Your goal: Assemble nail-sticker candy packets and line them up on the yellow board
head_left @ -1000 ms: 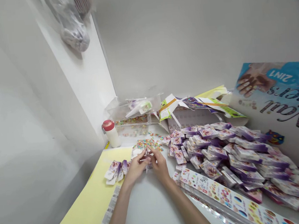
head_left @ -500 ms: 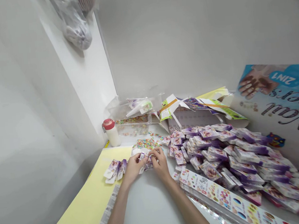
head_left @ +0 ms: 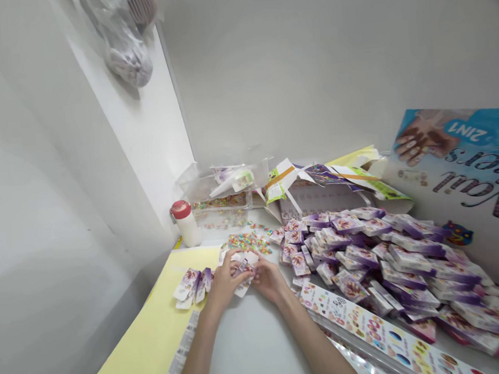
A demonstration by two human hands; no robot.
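Between my two hands is a small white and purple cardboard box (head_left: 244, 264), its white flaps standing out. My left hand (head_left: 228, 279) grips it from the left, thumb across its near side. From the right, my right hand (head_left: 268, 275) holds its other edge, with some fingers hidden behind the card. Just beyond the hands lies a loose heap of tiny colourful pieces (head_left: 249, 241). Several flat, unfilled-looking purple and white boxes (head_left: 191, 285) rest beside my left hand on a yellow sheet (head_left: 144, 330).
A large pile of small purple boxes (head_left: 369, 252) covers the right side. In front of it lies a long printed sticker strip (head_left: 367, 328). A red-capped bottle (head_left: 185, 223) stands at the back left, near clear plastic trays (head_left: 227, 183). A big printed board (head_left: 467, 179) leans at right.
The box between my hands has been turned, so more of its white flaps show. My left thumb has shifted across it, and my right hand has rotated around its right side.
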